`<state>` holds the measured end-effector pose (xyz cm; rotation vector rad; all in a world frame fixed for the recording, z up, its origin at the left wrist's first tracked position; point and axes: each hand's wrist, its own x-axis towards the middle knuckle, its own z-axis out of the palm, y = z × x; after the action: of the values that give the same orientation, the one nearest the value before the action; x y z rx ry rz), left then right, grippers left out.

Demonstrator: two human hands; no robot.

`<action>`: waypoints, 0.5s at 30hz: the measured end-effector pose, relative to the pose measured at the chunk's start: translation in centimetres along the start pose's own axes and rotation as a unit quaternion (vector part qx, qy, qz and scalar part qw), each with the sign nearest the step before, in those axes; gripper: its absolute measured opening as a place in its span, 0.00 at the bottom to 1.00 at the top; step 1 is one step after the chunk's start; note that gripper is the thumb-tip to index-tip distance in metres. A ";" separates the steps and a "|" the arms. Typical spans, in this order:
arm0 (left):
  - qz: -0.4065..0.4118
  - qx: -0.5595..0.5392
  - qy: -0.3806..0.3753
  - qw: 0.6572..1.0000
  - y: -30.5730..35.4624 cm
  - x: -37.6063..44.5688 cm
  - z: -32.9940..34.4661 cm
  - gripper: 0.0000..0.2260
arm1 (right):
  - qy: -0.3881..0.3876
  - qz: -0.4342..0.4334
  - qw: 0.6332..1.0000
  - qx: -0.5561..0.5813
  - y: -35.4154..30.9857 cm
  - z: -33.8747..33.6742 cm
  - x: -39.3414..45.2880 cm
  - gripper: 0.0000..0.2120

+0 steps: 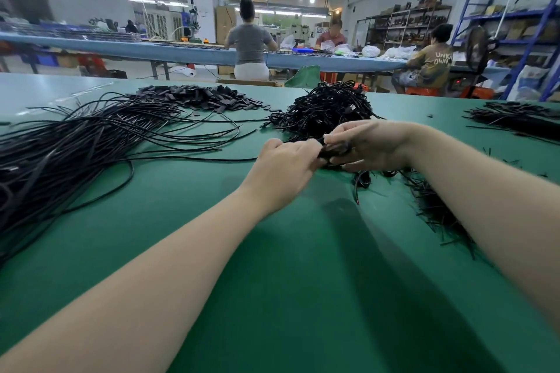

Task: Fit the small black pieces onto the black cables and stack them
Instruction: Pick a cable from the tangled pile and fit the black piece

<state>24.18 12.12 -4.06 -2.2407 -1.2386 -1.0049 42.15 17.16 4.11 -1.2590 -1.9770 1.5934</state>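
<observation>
Both hands meet above the green table (272,251). My left hand (285,166) has its fingers curled round a black cable whose length runs off left toward the big loose bundle of black cables (75,142). My right hand (372,145) grips a small black piece (335,150) at the cable's end, fingers curled over it. Behind the hands lies a tangled heap of black cables (327,109). A pile of flat small black pieces (200,95) sits at the back left.
Thin black strips (436,209) lie under my right forearm, and another black bundle (515,118) lies at the far right. Beyond the table's far edge several people sit at a long blue bench (188,53). Shelving stands at the right.
</observation>
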 end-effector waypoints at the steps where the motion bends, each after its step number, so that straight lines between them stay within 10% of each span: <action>1: -0.038 -0.060 0.027 0.997 0.1 0.0 0.1 0.09 | 0.000 -0.020 0.996 0.089 0.9 0.7 0.5 0.05; 7: -0.307 -0.295 0.057 0.903 0.5 0.4 1.7 0.05 | 0.158 -0.126 0.892 0.404 3.8 7.2 4.0 0.05; 15: -0.348 -0.452 0.023 0.821 0.3 0.8 1.5 0.02 | 0.221 -0.162 0.872 0.405 5.0 8.1 3.9 0.04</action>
<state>25.30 13.31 -4.47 -2.3230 -1.8929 -2.3140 36.49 15.09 -4.19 -0.7864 -0.9774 1.5166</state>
